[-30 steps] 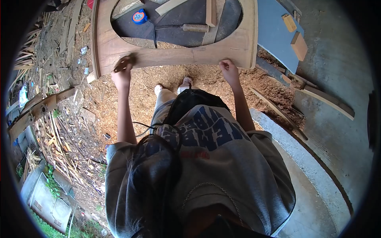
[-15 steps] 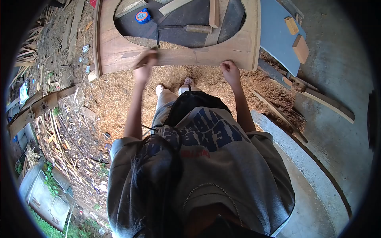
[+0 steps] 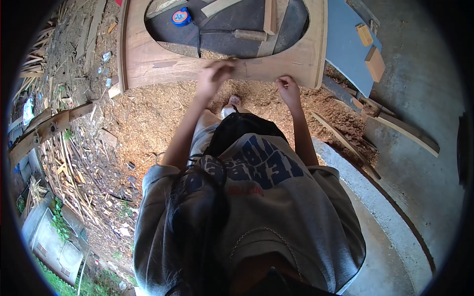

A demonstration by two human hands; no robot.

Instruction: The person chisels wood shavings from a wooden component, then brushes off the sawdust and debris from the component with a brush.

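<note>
Head view, left hand (image 3: 213, 75) slid rightward along wooden frame (image 3: 148, 61), hands now closer, right hand (image 3: 288, 89) gripping its edge

- Ground (image 3: 148, 118): covered in sawdust and shavings below the frame.
- Frame (image 3: 163, 64): a wooden piece with a large oval opening, lying flat; both of the person's hands rest on its near rail.
- Dark sheet (image 3: 232, 17): seen through the frame's opening.
- Tape measure (image 3: 180, 16): blue and orange, on the dark sheet, inside the opening at its left.
- Offcuts (image 3: 269, 15): several wood strips inside the opening, right of the tape measure.
- Blue board (image 3: 345, 44): just right of the frame, with two wood blocks (image 3: 375, 60) on it.
- Scrap heap (image 3: 74, 167): sticks and splinters, left of the frame and nearer the person.
- Concrete (image 3: 419, 98): smooth floor, right of the blue board.
</note>
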